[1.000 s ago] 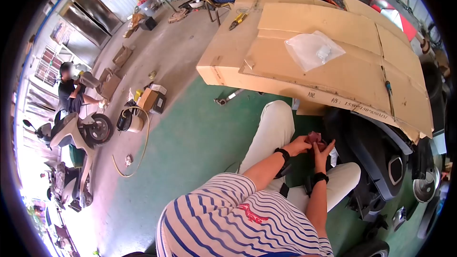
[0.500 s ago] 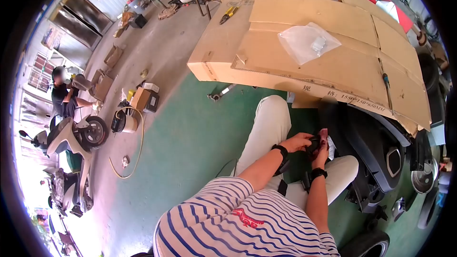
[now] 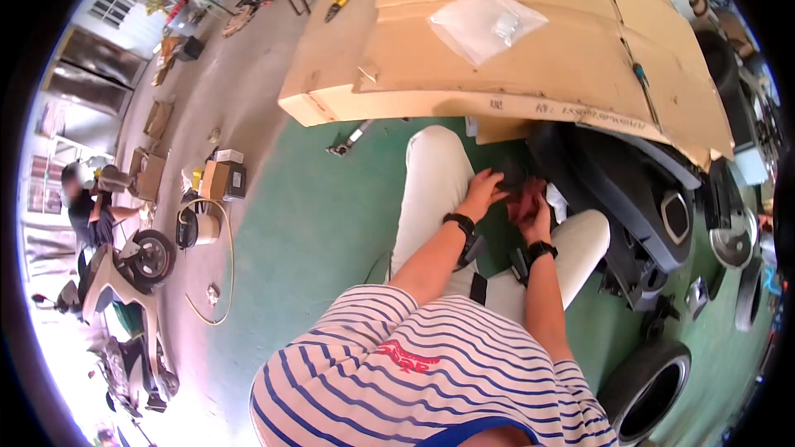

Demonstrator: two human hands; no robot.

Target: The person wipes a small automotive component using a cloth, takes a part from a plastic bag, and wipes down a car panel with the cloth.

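My left hand (image 3: 482,195) is closed around the edge of a dark, rounded black part (image 3: 513,172), its exact kind unclear. My right hand (image 3: 537,213) grips a crumpled dark-red cloth (image 3: 522,201), which lies against or just beside the black part. Both hands are between my knees, in front of a large black plastic vehicle body panel (image 3: 613,190). Something white and crumpled (image 3: 556,202) shows just right of the cloth. Some fingertips are hidden by the cloth and the dark part.
Ahead, a cardboard-covered surface (image 3: 397,74) carries a clear plastic bag (image 3: 472,41), yellow-handled pliers (image 3: 339,3) and a screwdriver (image 3: 639,76). A metal tool (image 3: 351,139) lies on the green floor. A tyre (image 3: 646,389) lies at lower right. Left are a scooter (image 3: 124,281) and another person (image 3: 87,207).
My view has tilted, so the scene sits higher and further left. The cloth has shifted from upright beside the black part to lower and more bunched, between my hands.
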